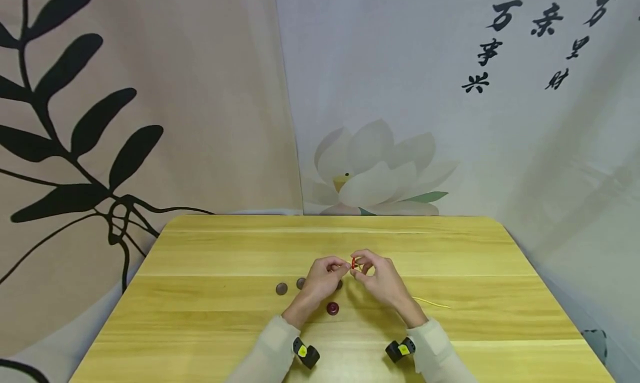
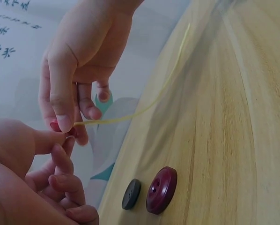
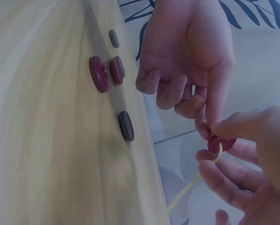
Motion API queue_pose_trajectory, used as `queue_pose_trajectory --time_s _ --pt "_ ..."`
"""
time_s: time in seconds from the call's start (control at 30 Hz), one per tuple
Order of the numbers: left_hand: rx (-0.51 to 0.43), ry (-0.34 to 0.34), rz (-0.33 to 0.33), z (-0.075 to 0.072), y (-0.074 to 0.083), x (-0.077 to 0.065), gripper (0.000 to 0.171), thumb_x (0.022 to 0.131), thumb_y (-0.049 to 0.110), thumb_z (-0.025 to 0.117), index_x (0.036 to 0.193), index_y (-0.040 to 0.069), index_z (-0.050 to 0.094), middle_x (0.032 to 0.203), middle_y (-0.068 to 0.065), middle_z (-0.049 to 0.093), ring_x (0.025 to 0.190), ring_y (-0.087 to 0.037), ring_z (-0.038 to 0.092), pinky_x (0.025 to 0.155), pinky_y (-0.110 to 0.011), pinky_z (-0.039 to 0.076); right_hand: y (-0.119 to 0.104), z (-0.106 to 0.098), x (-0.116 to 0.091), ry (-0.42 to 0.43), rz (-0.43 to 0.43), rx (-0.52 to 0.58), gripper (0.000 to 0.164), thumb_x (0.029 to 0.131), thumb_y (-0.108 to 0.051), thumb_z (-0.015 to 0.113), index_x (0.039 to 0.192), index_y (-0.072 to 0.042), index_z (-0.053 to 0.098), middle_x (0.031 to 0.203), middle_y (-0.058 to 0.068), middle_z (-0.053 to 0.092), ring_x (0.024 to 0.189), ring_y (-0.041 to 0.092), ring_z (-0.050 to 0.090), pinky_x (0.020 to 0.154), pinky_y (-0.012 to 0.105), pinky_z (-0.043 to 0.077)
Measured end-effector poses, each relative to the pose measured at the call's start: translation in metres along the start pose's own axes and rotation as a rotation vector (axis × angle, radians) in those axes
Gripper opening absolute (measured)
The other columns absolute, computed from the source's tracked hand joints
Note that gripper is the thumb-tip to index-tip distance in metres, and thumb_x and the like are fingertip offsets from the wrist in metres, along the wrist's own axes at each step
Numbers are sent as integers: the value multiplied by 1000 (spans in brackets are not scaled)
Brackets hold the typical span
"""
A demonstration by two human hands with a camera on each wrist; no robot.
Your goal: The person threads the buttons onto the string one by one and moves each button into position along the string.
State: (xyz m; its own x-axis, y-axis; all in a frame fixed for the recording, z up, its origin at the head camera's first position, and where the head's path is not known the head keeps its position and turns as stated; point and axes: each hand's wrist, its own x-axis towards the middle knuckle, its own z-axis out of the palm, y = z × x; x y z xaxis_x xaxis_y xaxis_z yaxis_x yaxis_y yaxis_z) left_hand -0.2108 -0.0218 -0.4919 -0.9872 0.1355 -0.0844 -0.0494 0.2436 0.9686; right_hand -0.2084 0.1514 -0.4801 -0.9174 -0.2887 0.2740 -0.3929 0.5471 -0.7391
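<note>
A small red button [image 3: 216, 143] is held up between both hands, with a yellow cord [image 3: 184, 190] entering a hole in its face. My right hand [image 1: 382, 277] grips the button by its rim, thumb and index finger at opposite edges. From the other side, my left hand [image 1: 322, 280] pinches with thumb and index finger right at the button's face. The cord's end is hidden between those left fingertips. In the left wrist view the cord's loose length [image 2: 149, 104] trails from the right hand's fingertips toward the table.
On the wooden table [image 1: 200, 327], a larger dark red button [image 1: 332, 308] lies below the left hand. Several brown buttons [image 1: 281, 288] lie around that hand, one partly behind it. The cord's tail [image 1: 431, 302] shows beside the right wrist. A patterned cloth [image 1: 225, 94] hangs behind the table.
</note>
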Motion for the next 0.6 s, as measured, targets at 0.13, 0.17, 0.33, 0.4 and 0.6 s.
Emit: queue_pose_trajectory --time_s 0.13,0.17,0.33,0.4,0.6 --pt "-9 14 3 0 0 0 18 95 23 67 96 6 74 77 1 54 68 -13 46 57 -22 37 1 1 0 0 -7 0 30 84 -3 76 113 -7 67 93 2 74 76 12 62 64 24 47" --pt "-11 17 1 0 0 0 19 95 23 67 97 6 74 77 0 54 68 -13 46 57 -22 36 1 1 0 0 -9 0 30 84 -3 76 113 -8 67 93 2 74 76 12 62 64 24 47" --pt "-12 28 -8 0 0 -1 20 95 25 66 99 7 74 80 0 55 70 -13 46 59 -23 37 2 2 1 -2 -19 1 30 84 -3 75 113 -8 67 92 2 74 76 12 62 65 25 47" --pt "-10 34 -18 1 -1 0 19 96 25 66 98 8 74 80 0 55 71 -13 47 59 -23 37 3 3 1 -6 -28 3 31 84 -2 75 114 -7 67 92 2 74 76 12 62 66 25 47" --pt "-12 59 -20 4 -2 2 17 95 23 67 96 8 74 79 1 56 69 -13 47 58 -22 37 4 2 1 -18 -34 1 32 85 -2 75 115 -3 66 91 4 74 76 12 62 65 24 47"
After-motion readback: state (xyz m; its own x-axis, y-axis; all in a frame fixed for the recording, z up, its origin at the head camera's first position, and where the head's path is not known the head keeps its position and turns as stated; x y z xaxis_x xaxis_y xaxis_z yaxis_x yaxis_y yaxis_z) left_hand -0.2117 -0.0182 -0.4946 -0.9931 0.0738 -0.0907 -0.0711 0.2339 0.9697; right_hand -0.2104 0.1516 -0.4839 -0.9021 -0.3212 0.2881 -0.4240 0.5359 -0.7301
